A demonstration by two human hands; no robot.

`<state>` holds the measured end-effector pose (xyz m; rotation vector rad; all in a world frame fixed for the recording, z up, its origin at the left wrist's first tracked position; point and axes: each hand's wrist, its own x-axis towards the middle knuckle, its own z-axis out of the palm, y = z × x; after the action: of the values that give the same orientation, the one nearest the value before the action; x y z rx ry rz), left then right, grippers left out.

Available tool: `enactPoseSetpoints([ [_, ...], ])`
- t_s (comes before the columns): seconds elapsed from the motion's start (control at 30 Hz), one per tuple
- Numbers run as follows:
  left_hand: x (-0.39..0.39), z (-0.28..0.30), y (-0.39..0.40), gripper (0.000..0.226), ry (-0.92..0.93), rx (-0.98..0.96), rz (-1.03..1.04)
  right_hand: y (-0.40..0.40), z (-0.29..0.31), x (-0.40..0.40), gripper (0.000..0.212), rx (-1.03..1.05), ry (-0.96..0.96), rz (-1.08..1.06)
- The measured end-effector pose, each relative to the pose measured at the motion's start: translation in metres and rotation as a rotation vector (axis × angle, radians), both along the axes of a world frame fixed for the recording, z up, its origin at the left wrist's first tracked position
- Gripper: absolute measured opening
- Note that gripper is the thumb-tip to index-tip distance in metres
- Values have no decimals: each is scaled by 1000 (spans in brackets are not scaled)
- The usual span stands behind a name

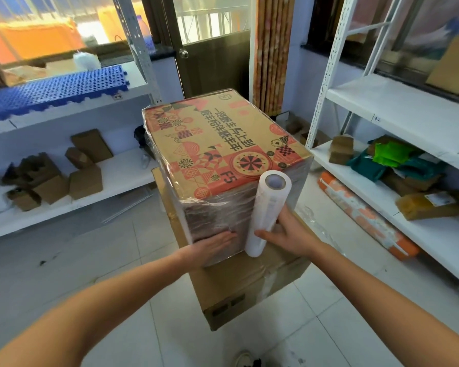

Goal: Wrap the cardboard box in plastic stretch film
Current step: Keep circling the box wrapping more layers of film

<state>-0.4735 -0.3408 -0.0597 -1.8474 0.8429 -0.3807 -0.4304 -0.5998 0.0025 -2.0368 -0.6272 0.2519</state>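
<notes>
A cardboard box (217, 152) with red and black printed patterns on top stands in the middle of the head view, on a larger plain brown box (244, 292). Clear stretch film covers its side faces. My left hand (212, 249) presses flat against the filmed near face, fingers straight. My right hand (289, 234) grips a white roll of stretch film (266, 213), held upright against the box's near right corner, thumb across the roll's lower part.
White metal shelving stands on the left (96, 181) with small brown boxes, and on the right (398, 112) with parcels and green bags. An orange rolled mat (366, 213) lies by the right shelf. A dark door (212, 49) is behind. The floor is tiled.
</notes>
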Motion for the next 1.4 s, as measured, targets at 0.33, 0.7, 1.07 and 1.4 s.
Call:
enactPoseSetpoints([
  [0.33, -8, -32, -13, 72, 171, 188, -214, 1, -7, 11, 84, -73, 4, 23],
  [0.7, 0, 8, -41, 52, 204, 16, -296, 2, -13, 15, 88, -36, 48, 19],
  [1.07, 13, 105, -12, 71, -161, 29, -212, 2, -10, 19, 89, -13, 61, 31],
  [1.4, 17, 141, -7, 67, 73, -335, -354, 3, -14, 17, 92, 15, 97, 6],
])
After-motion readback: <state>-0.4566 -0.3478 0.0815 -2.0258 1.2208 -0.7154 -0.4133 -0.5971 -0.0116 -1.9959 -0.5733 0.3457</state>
